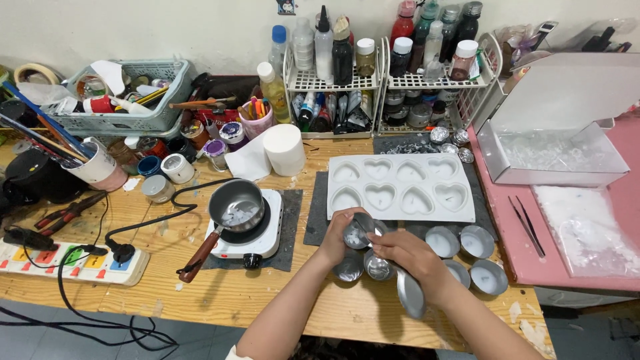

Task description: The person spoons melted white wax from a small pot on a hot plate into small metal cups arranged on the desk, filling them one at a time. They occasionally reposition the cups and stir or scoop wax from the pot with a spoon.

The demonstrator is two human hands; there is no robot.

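Wooden desk (220, 293) against a pale wall, crowded along its back edge

- White wire rack (390, 83), two tiers, loaded with bottles and small jars.
- Grey plastic basket (143, 120), back left, holding tools and tape.
- White silicone mould (400, 187) with eight heart-shaped cavities, lying on a dark mat in the middle of the desk.
- Small white hot plate (257, 237), left of the mould, carrying a steel saucepan (237, 203) with a wooden handle; pale chunks lie in the pan.
- Power strip (73, 260), front left, with a black cord running to the hot plate.
- Open white box (553, 157) and clear plastic bag (587, 230) of white flakes on a pink surface at right; tweezers (527, 223) lie just beside the bag.
- Round metal tins (467, 243), several, clustered below the mould.

Hands
- Left hand (337, 237): grip closed around a small round tin (357, 237), held tilted just above the desk, in front of the mould's lower edge.
- Right hand (410, 257): fingers curled, touching the same tin from the right; a metal lid (411, 293) shows under the wrist, but whether the hand holds it cannot be told
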